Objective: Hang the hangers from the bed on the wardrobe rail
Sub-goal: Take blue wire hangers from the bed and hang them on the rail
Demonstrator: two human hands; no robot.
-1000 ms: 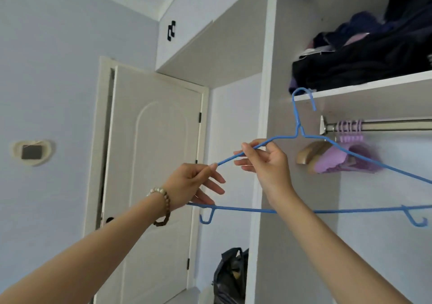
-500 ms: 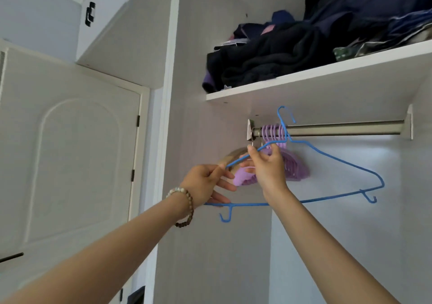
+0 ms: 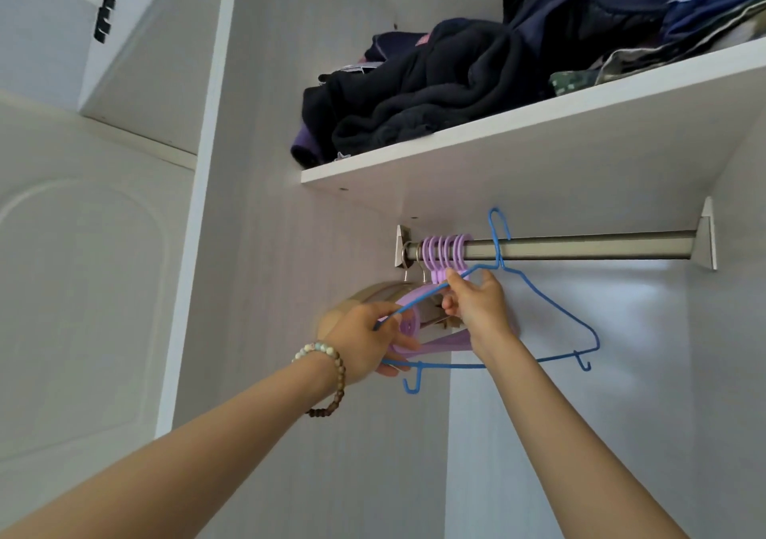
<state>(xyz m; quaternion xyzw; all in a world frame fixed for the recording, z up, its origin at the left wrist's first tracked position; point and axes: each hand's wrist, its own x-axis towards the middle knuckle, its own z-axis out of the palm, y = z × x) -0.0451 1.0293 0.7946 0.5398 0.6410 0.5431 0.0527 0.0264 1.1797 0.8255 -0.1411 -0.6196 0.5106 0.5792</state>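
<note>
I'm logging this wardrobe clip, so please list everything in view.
Shelf: one, white, upper right.
Rail: one, silver, under shelf.
Clothes: pile, mostly dark, on shelf.
Wire hanger: one, blue, hook at rail.
Plastic hangers: several, purple, rail's left end.
Wooden hangers: maybe two, tan, leftmost on rail.
Door: one, white, far left.
Bracelet: one, beaded, left wrist.
Left hand: one, grips hanger's left end.
Right hand: one, pinches its upper wire.

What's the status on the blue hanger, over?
Left hand and right hand both grip blue hanger. Hook up at the rail, not yet seated. Purple hangers bunched just left of it.
</note>
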